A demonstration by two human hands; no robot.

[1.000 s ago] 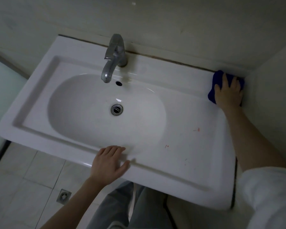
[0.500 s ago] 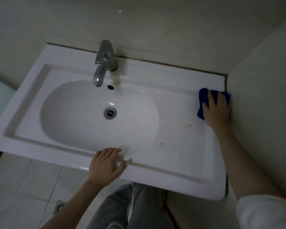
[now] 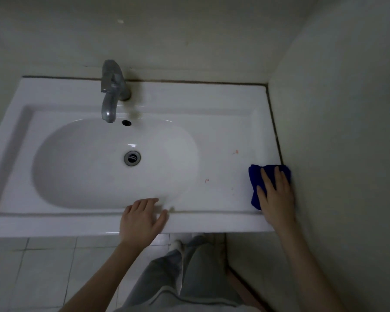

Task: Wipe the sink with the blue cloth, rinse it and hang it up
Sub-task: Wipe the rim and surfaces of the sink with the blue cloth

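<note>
White sink: right hand flat, pressing blue cloth; left hand spread on rim.

a single head-worn wide-angle view looks steeply down and forward from close above the white sink, facing the back wall; the side wall fills its right edge, floor tiles and legs the bottom.

Left hand: bare, no rings, no watch.
Right hand: bare, no rings.
Forearms: both bare, no sleeves showing, entering from 6 o'clock and 5 o'clock.
Trousers: loose grey-blue fabric, softly creased, at 6 o'clock.
Footwear: pale toe, blurred, type unclear.
</note>
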